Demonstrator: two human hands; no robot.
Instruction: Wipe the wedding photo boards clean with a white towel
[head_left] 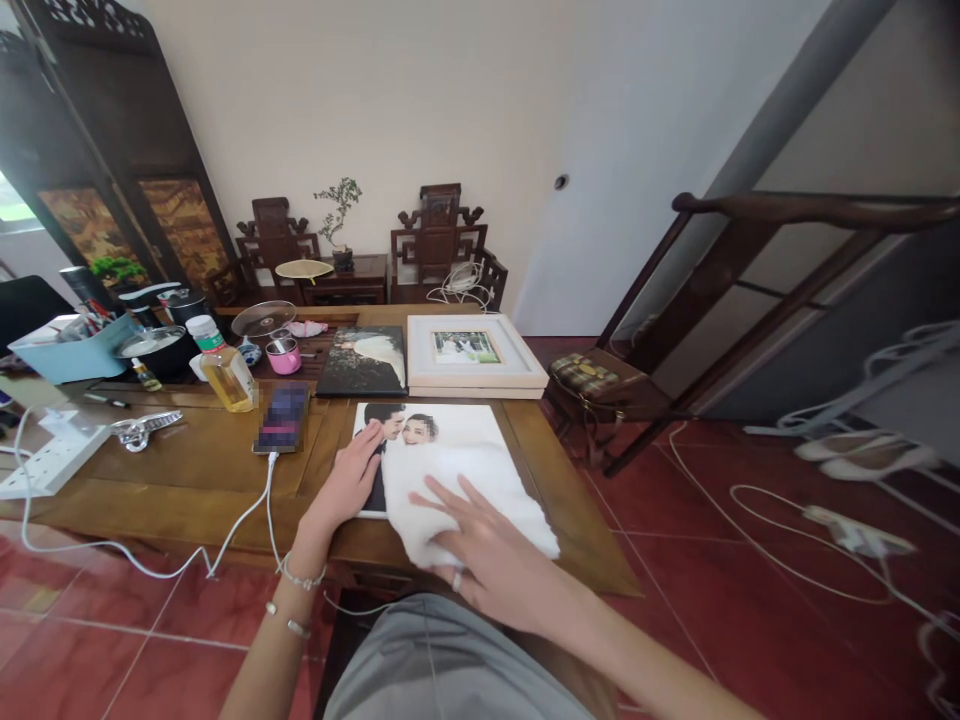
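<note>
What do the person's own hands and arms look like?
No sleeves or gloves show. The left hand has a slim, pale bracelet at its wrist and a shiny cuff further up; the right hand wears a silvery ring.

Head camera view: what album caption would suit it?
Left hand on a portrait, right hand on the white cloth covering part of it, at a wooden table.

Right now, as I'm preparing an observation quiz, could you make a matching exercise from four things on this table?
1. white cloth
2. phone
3. framed picture
4. silver clip

A. beside the power strip
B. under the right hand
C. joined to a white cable
D. right of the dark picture

Pairs: 1-B, 2-C, 3-D, 4-A
</note>
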